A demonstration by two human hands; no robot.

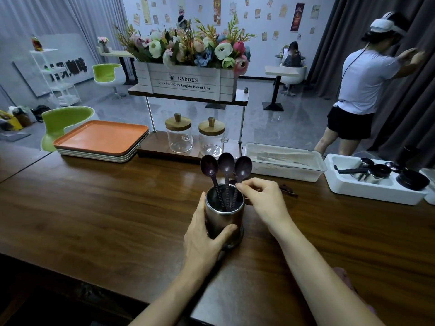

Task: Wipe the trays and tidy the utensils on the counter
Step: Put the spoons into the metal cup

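Observation:
A steel utensil cup [224,216] stands upright mid-counter. My left hand [204,236] grips its left side, thumb across the front. Three dark purple spoons stand in it with bowls up: left [209,165], middle [226,163], right [243,166]. My right hand [260,196] is at the cup's right rim, and its thumb and forefinger pinch the handle of the right spoon just below the bowl. A stack of trays with an orange one on top [100,138] lies at the back left of the wooden counter [106,208].
Behind the cup a shelf [164,149] holds two lidded glass jars and a flower box above. A lidded clear box [284,161] and a white bin [376,184] of dark utensils sit at the back right. A small dark object [288,189] lies behind my right hand. A person stands at the curtain far right.

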